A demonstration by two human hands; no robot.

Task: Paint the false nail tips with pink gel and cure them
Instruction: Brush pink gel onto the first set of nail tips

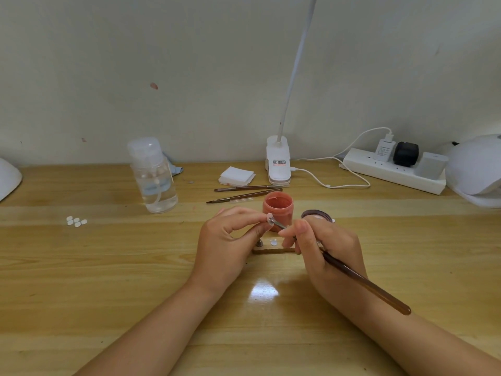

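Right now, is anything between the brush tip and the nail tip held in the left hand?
Nothing visible. The right hand holds the brush, whose tip already meets the nail tip pinched by the left hand, in front of the pink gel jar.

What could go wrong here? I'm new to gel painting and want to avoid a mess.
The open pink gel jar stands just behind both hands; a nudge might tip it. The small clear nail tip is only pinched by the left fingertips, so brush pressure could flick it loose. The long brown brush could smear gel on skin.
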